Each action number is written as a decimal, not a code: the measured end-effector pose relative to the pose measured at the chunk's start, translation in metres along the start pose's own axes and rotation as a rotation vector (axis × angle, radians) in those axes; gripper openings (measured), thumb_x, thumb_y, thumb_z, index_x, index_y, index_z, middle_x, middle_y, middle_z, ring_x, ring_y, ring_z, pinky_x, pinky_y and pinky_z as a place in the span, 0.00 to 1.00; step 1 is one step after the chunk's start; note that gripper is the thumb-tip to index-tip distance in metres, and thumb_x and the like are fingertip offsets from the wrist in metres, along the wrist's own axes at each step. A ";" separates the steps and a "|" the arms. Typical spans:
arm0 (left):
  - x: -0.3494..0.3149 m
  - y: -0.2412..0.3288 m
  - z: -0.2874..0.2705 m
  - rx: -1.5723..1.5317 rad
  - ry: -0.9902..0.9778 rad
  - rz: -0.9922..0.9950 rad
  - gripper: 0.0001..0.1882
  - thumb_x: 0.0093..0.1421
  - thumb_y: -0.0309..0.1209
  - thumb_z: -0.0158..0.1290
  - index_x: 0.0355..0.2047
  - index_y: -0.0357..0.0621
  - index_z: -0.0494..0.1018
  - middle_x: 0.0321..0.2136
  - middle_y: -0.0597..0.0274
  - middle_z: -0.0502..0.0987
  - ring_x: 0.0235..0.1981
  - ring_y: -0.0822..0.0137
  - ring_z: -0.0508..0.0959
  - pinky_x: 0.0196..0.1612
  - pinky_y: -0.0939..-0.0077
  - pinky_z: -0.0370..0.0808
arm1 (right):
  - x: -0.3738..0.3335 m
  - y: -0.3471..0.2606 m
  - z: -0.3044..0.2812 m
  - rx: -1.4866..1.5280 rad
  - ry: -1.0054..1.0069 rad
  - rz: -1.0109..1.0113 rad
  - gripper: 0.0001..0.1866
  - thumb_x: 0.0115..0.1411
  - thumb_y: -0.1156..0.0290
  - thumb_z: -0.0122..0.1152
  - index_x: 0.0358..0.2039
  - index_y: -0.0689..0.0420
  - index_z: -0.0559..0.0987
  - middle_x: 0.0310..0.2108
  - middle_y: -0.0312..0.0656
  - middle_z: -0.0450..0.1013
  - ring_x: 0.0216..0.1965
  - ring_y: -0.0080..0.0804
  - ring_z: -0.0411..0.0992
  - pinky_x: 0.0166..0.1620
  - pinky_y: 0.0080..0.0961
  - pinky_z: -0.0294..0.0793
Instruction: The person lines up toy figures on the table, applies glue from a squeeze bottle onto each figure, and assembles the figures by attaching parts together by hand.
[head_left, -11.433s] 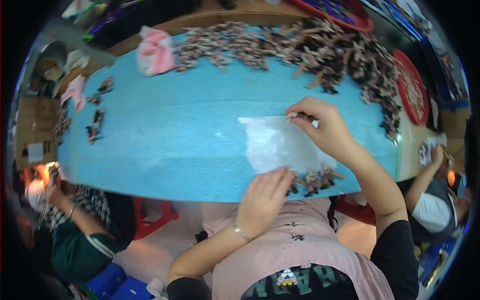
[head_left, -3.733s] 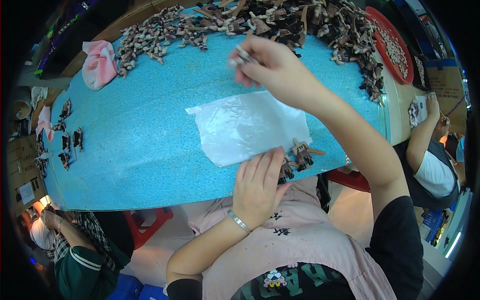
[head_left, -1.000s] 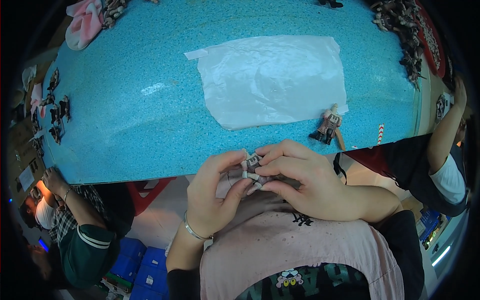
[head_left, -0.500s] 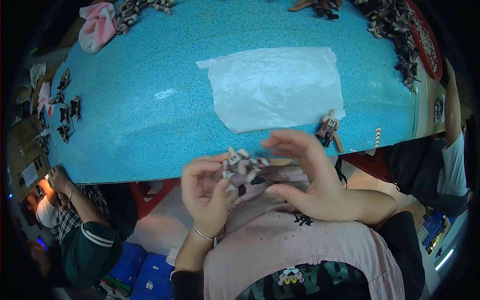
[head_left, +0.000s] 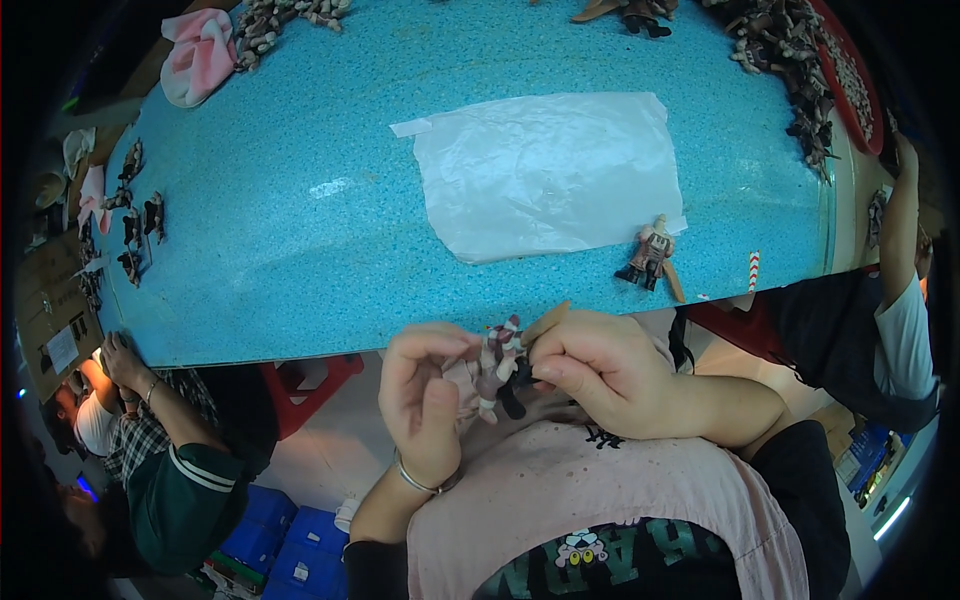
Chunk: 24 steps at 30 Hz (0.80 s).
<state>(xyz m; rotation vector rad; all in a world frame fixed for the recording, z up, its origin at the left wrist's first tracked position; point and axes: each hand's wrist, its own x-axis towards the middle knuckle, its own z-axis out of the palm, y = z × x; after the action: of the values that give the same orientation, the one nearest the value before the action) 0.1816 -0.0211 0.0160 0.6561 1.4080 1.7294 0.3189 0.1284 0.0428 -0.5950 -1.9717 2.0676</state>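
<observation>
My right hand (head_left: 605, 372) is closed, thumb and forefinger pinching a small figurine (head_left: 493, 372) by its dark-footed side. The figurine is pale and brown with a reddish top, held tilted in front of my chest, below the table's edge. A flat tan pointed piece (head_left: 547, 320) rises at the right fingertips. My left hand (head_left: 425, 385), a bangle at its wrist, curls around the figurine's other side; its fingers partly hide what they touch. Another figurine (head_left: 653, 250) with dark boots lies on the table beside a second tan strip (head_left: 674, 282).
A translucent white sheet (head_left: 550, 175) lies on the blue speckled table (head_left: 270, 260). Piles of figurines (head_left: 790, 65) and a red tray (head_left: 855, 100) are at far right. More figurines (head_left: 130, 225) and a pink cloth (head_left: 198, 55) are at left. Other people sit at both sides.
My right hand has come down and closed at the figurine, which has turned more upright. A dark boot now shows at the left of the figurine on the table.
</observation>
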 end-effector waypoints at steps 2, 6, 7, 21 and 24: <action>0.011 0.002 0.000 -0.086 -0.055 -0.121 0.12 0.60 0.26 0.51 0.43 0.34 0.67 0.47 0.51 0.68 0.47 0.65 0.70 0.54 0.67 0.66 | 0.001 0.005 -0.002 -0.146 -0.083 -0.060 0.06 0.62 0.72 0.54 0.30 0.61 0.74 0.29 0.43 0.73 0.29 0.37 0.73 0.32 0.26 0.71; 0.024 0.009 -0.001 -0.323 -0.272 -0.403 0.11 0.57 0.21 0.54 0.41 0.35 0.71 0.49 0.53 0.68 0.48 0.67 0.70 0.52 0.72 0.68 | 0.000 0.007 0.001 -0.078 -0.053 -0.049 0.08 0.61 0.70 0.55 0.27 0.60 0.72 0.24 0.45 0.67 0.28 0.45 0.68 0.31 0.34 0.66; 0.025 0.009 -0.003 -0.323 -0.274 -0.402 0.11 0.57 0.21 0.54 0.41 0.35 0.71 0.49 0.53 0.68 0.48 0.67 0.70 0.52 0.72 0.68 | 0.000 0.008 0.000 -0.098 -0.051 -0.045 0.08 0.61 0.70 0.55 0.27 0.60 0.72 0.24 0.45 0.67 0.28 0.45 0.68 0.31 0.34 0.66; 0.015 0.001 0.018 -0.273 -0.030 -0.015 0.26 0.53 0.16 0.58 0.49 0.39 0.58 0.48 0.51 0.67 0.56 0.56 0.68 0.57 0.64 0.67 | 0.015 0.004 0.004 -0.063 -0.004 -0.196 0.12 0.54 0.73 0.63 0.35 0.60 0.70 0.31 0.45 0.67 0.30 0.42 0.68 0.33 0.31 0.67; 0.016 0.009 0.008 -0.069 -0.087 -0.066 0.26 0.50 0.22 0.62 0.48 0.37 0.64 0.49 0.51 0.67 0.60 0.54 0.63 0.59 0.62 0.63 | 0.011 0.007 0.002 -0.125 -0.022 -0.216 0.19 0.50 0.77 0.66 0.40 0.60 0.68 0.37 0.47 0.66 0.36 0.43 0.69 0.39 0.34 0.69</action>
<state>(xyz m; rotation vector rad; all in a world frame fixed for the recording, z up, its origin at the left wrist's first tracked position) 0.1772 -0.0034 0.0249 0.6327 1.2903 1.6705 0.3090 0.1307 0.0347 -0.3645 -2.0870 1.8423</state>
